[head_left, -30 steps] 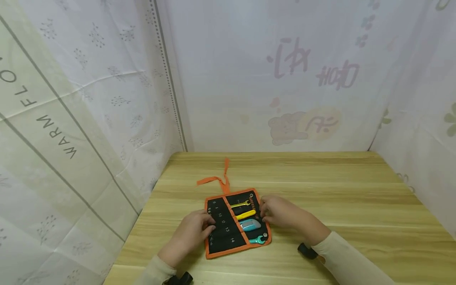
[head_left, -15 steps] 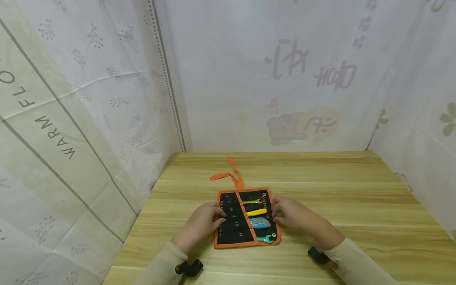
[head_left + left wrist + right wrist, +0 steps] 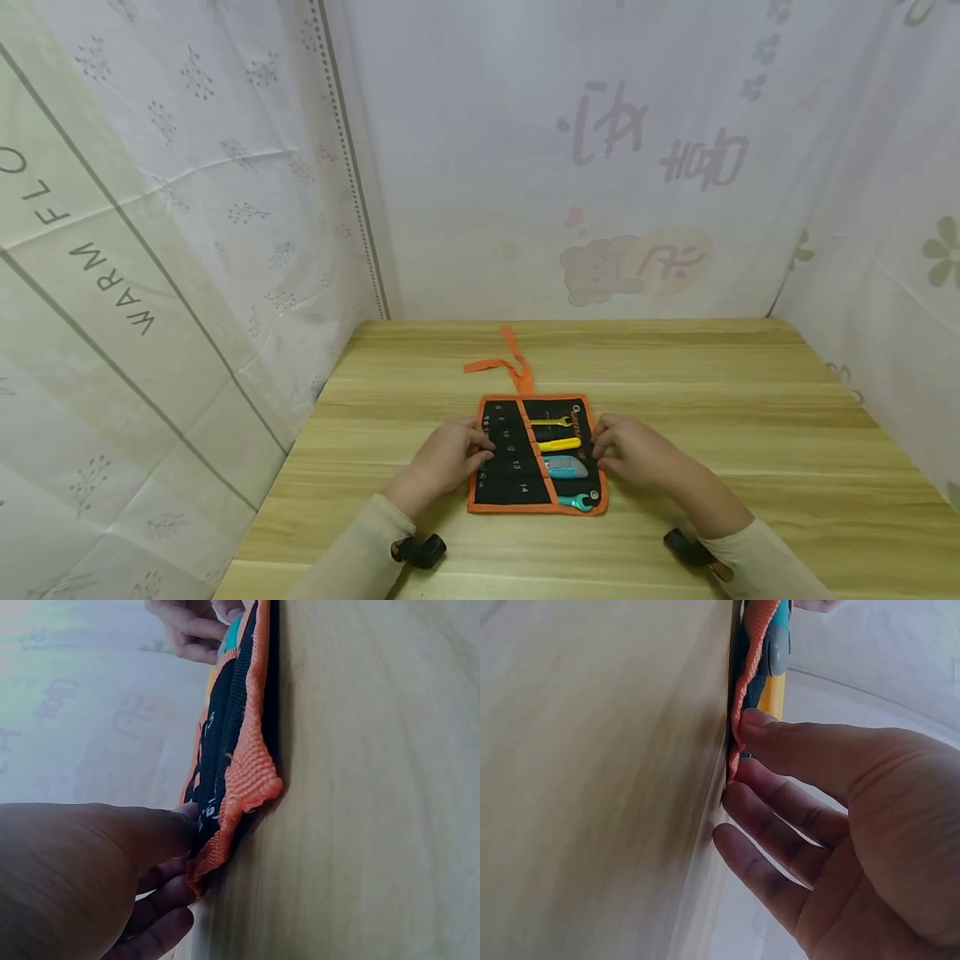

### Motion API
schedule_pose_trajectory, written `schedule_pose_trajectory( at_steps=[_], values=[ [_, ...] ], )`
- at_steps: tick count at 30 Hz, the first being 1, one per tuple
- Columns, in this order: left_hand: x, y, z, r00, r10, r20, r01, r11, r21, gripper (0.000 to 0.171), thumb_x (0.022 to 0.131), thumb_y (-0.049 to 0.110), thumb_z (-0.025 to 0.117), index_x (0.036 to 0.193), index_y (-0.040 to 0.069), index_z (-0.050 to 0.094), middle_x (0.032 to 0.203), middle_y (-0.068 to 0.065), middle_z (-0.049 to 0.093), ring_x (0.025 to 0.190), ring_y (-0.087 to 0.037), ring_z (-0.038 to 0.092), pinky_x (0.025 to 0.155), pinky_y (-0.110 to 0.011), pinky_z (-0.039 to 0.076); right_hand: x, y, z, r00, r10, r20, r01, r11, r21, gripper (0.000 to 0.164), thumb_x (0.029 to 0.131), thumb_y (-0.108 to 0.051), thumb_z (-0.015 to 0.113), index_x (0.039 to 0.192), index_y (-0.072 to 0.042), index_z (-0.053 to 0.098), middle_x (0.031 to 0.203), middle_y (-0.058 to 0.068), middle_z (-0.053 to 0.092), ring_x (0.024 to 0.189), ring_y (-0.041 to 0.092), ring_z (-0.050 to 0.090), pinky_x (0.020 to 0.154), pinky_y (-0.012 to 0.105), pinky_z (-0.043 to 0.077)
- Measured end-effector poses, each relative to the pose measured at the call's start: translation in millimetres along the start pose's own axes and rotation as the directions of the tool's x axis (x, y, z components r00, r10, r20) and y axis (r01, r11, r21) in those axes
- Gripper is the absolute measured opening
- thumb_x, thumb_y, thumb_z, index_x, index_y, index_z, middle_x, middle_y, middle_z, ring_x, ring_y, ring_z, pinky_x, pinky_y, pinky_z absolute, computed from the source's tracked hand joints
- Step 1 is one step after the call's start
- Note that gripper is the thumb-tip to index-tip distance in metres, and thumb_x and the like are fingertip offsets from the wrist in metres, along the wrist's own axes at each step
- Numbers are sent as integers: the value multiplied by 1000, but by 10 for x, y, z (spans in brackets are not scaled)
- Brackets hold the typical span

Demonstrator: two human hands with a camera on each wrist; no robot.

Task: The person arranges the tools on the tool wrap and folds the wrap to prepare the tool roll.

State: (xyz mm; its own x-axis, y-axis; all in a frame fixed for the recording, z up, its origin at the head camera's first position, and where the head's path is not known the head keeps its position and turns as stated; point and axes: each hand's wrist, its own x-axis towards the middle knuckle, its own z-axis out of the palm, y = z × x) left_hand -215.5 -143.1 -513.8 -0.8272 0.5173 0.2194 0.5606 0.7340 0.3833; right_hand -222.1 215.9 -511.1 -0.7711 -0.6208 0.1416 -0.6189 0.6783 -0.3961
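A black tool roll (image 3: 528, 471) with orange edging lies unrolled on the table, with printed numbers on its left part. In its pockets are a yellow open-end wrench (image 3: 553, 422), a yellow-handled tool (image 3: 561, 445), a teal utility knife (image 3: 566, 467) and a green open-end wrench (image 3: 577, 502); their lower ends are hidden. My left hand (image 3: 450, 457) pinches the roll's left edge, thumb on top, as the left wrist view shows. On the opposite edge, my right hand (image 3: 636, 450) pinches the orange trim (image 3: 751, 667) between thumb and fingers.
Two orange tie straps (image 3: 522, 379) spread from the roll's far edge over the wooden table (image 3: 697, 367). Patterned curtains (image 3: 465, 167) hang behind the table and at both sides. Black wrist cameras (image 3: 422, 552) are worn on both arms.
Both hands have slid the tool roll to the right across the table and turned it a little, so its near edge now runs straighter. The straps moved along with it.
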Motion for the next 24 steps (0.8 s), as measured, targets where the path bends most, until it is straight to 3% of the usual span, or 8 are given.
schedule_pose_trajectory(
  at_steps=[14, 24],
  values=[
    [2, -7, 43, 999, -45, -6, 45, 998, -34, 8, 96, 25, 81, 101, 21, 86, 100, 12, 64, 91, -9, 60, 81, -31, 53, -146, -7, -24, 1000, 13, 17, -13, 1000, 10, 14, 89, -10, 84, 101, -18, 81, 119, -5, 65, 114, 22, 61, 101, 50, 52],
    [-48, -60, 62, 1000, 0, -29, 0, 1000, -28, 9, 96, 23, 80, 103, 22, 85, 103, 10, 65, 96, -12, 61, 84, -34, 54, -232, -26, -16, 999, 21, 37, -22, 999, 34, 24, 89, -14, 84, 113, -14, 79, 130, -1, 64, 124, 27, 59, 106, 54, 48]
  ],
)
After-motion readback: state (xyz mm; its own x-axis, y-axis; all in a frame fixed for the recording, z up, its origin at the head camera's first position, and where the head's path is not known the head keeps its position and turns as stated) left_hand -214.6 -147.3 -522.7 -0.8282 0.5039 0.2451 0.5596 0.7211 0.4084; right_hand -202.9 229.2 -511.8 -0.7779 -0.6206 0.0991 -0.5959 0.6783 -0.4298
